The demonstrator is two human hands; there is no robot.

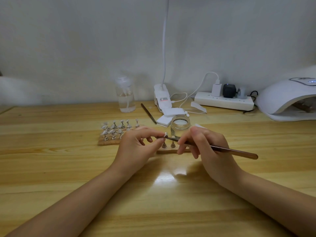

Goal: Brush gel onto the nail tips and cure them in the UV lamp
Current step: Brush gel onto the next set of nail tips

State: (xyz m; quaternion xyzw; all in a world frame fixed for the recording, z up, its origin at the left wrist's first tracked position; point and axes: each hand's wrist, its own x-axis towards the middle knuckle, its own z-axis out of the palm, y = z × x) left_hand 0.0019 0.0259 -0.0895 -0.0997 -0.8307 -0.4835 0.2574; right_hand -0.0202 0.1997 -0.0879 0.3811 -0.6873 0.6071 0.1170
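My left hand [138,144] pinches a small metal stand with a clear nail tip [165,134] on top, held above the table. My right hand [203,146] grips a brown gel brush [227,150]; its bristle end touches that nail tip. Below the hands lies a small wooden strip [168,150] with two stands on it. A larger wooden holder [109,141] at the left carries several nail tips on stands. An open glass gel jar [180,124] stands just behind the hands. The white UV lamp [289,98] sits at the far right, its opening facing left.
A clear pump bottle [126,96], a second brush [148,113], white pads [168,115] and a clip lamp base [162,98] stand at the back. A white power strip [224,101] with plugs and cables lies against the wall. The wooden table [153,202] shows bare wood near me.
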